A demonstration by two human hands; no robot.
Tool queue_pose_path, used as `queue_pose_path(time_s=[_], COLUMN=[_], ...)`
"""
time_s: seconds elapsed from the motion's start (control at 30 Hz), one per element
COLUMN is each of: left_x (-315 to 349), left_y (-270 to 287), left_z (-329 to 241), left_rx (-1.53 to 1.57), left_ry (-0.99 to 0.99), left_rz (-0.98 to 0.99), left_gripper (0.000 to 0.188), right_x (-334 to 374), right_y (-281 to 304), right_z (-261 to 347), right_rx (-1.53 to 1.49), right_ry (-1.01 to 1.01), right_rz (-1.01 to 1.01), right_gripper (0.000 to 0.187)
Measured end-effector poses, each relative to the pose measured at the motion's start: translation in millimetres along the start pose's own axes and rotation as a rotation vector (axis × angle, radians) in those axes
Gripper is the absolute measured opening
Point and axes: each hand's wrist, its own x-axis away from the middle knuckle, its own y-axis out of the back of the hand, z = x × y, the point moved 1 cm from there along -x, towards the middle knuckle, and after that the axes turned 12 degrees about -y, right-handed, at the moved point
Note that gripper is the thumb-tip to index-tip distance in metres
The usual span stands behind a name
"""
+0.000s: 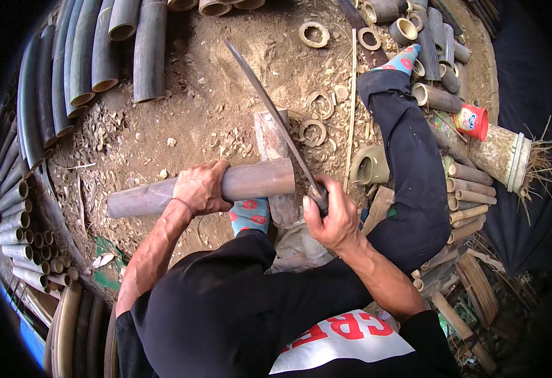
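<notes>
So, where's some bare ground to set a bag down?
The most open patch is the ground, with scattered chips, between the upper-left bamboo poles and the right hand's long knife, above the bamboo piece the left hand grips. The right side is crowded with cut bamboo sections and a red container.

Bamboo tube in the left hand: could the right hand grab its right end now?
Probably not: the right hand is closed around the handle of a long blade, though the tube's right end looks near and uncovered.
</notes>
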Motion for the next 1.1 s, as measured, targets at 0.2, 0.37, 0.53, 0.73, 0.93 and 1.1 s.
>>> queue_pose_path(time_s=[0.2,0.37,0.53,0.73,0.93,1.1], left_x=[-2,9,10,18,11,19], left_y=[2,-16,-22,-33,-30,-40], left_z=[-1,1,-2,-3,-10,-8], left_rx=[-0.003,-0.056,-0.098,-0.168,-0.248,-0.285], left_ry=[-0.002,-0.086,-0.129,-0.093,-0.132,-0.108], left_rz=[-0.038,-0.239,-0.328,-0.374,-0.493,-0.485], left_gripper=[0.070,0.065,0.071,0.073,0.058,0.053], right_x=[-7,1,2,-5,-1,-5], right_y=[-15,-7,-17,-11,-13,-11], right_z=[-47,-10,-53,-12,-56,-17], right_rx=[0.261,-0.014,0.298,0.022,0.223,0.080], right_ry=[-0.287,-0.062,-0.247,-0.024,-0.221,0.024], right_rz=[0.248,0.062,0.236,0.059,0.230,0.082], right_gripper=[0.034,0.033,0.030,0.030,0.033,0.033])
